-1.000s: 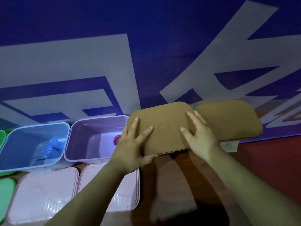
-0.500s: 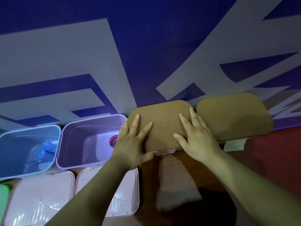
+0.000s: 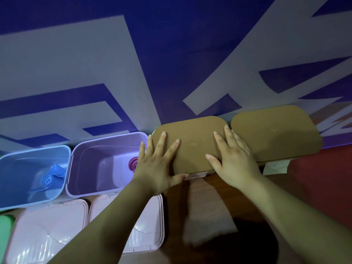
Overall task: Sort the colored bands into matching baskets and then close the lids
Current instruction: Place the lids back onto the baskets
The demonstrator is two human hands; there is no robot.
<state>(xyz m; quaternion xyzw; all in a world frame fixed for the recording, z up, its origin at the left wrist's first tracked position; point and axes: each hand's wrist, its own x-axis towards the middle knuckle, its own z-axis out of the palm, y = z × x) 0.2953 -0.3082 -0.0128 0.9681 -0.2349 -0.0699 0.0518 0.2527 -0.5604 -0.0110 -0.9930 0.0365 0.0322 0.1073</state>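
Both hands lie flat, fingers spread, on the brown lid (image 3: pixel 192 143): left hand (image 3: pixel 156 166) at its left edge, right hand (image 3: pixel 234 161) at its right. The purple basket (image 3: pixel 106 191) beside it stands open, holding a pink band (image 3: pixel 133 163).

Both bare forearms reach forward from the near edge of the surface, converging slightly toward its far side. The left hand (image 3: pixel 159 164) lies palm down with fingers spread wide and flat, thumb stretched out along the near side. The right hand (image 3: pixel 233 161) is also palm down, fingers extended and closer together, thumb angled away toward the left hand; neither grip is curled around anything.
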